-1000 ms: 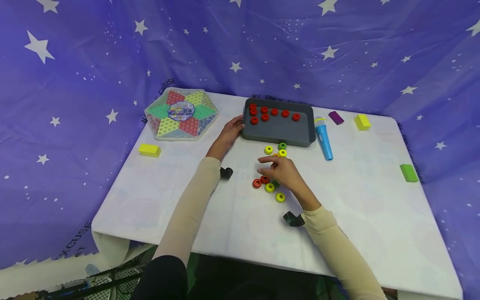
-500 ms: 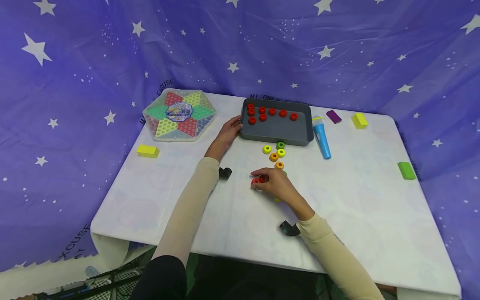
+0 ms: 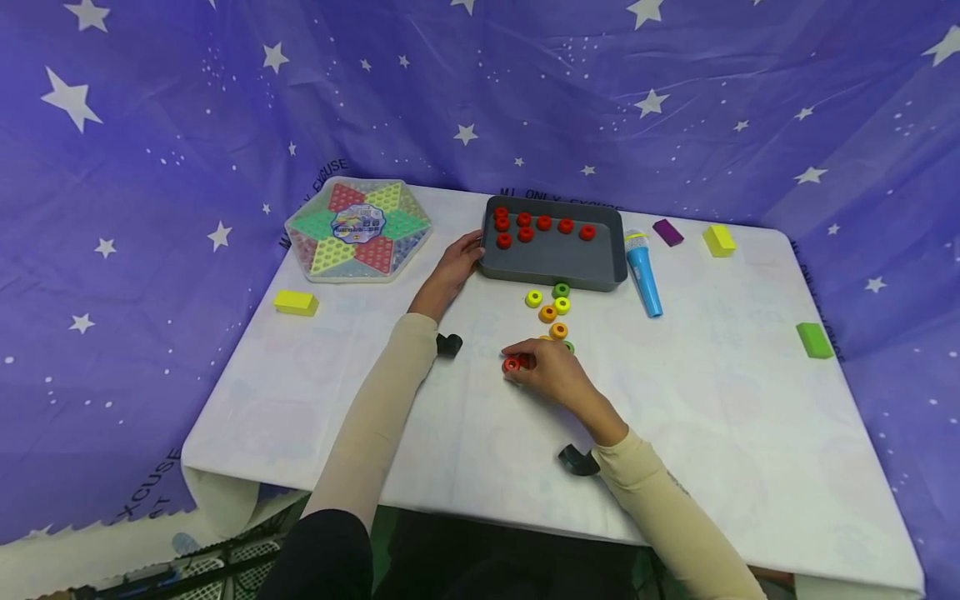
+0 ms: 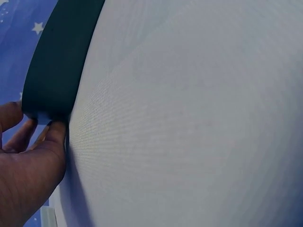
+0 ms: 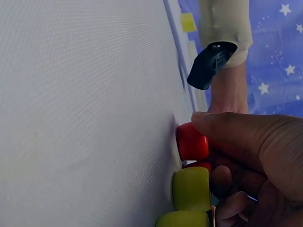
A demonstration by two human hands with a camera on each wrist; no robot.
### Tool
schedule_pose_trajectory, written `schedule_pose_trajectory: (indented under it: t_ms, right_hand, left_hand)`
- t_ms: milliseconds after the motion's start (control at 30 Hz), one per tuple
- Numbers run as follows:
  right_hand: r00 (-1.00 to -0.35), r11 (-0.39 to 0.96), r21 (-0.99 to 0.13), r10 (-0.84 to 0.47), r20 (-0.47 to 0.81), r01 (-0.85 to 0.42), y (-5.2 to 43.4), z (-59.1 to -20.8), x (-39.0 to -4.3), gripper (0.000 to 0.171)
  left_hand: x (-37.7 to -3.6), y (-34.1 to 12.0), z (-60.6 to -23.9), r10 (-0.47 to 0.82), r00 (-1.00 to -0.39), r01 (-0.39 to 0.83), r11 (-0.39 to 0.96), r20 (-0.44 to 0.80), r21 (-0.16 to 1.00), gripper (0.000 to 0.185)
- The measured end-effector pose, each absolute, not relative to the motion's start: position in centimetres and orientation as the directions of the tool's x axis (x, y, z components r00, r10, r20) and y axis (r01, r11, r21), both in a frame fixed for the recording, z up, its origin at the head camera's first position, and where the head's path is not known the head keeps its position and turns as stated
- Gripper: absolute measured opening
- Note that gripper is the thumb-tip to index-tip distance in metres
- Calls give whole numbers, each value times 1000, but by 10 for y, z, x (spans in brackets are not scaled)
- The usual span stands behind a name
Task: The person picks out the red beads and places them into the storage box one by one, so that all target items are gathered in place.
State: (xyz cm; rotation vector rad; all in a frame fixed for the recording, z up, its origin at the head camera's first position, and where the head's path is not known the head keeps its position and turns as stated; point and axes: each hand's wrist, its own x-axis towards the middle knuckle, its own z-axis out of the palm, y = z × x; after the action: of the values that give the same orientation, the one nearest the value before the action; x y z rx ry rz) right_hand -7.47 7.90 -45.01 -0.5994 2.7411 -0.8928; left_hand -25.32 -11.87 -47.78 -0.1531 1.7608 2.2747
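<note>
Dead centre on the white table [image 3: 712,417], the right hand [image 3: 551,375] is down over a little cluster of rings, fingers curled, thumb and forefinger pinching a red ring [image 3: 512,364] at the hand's nine o'clock edge. The right wrist view shows it close: the thumb lies over the red ring [image 5: 191,142] against the tabletop, a second red one sits just behind it, and two yellow-green rings [image 5: 191,189] are tucked under the curled fingers. Whether those two are gripped or merely covered, I cannot tell.

Up at twelve o'clock from that hand, loose rings trail toward the grey tray [image 3: 558,267]: orange, yellow, green, apart from one another. Seven red rings [image 3: 543,223] lie inside the tray along its far side.

Over at the tray's nine o'clock corner, the left hand [image 3: 453,267] has its fingers against the wall. The left wrist view confirms it: thumb and fingers [image 4: 52,137] pinch that dark corner [image 4: 57,61], narrow grip, holding the tray.

Around the edges: a hexagonal Chinese checkers board [image 3: 358,229] at ten o'clock, a blue toy microphone [image 3: 643,279] just beside the tray at its three o'clock, and yellow, purple and green blocks scattered well apart.
</note>
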Motion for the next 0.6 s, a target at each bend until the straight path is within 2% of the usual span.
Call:
schedule_pose_trajectory:
  t_ms: [600]
  right_hand:
    - [-905,749,-579,-423,-44,-322,78,-449,-74,26]
  left_hand:
    - [-251,-120,-471,159,-956,-279,-223,-247,934,50]
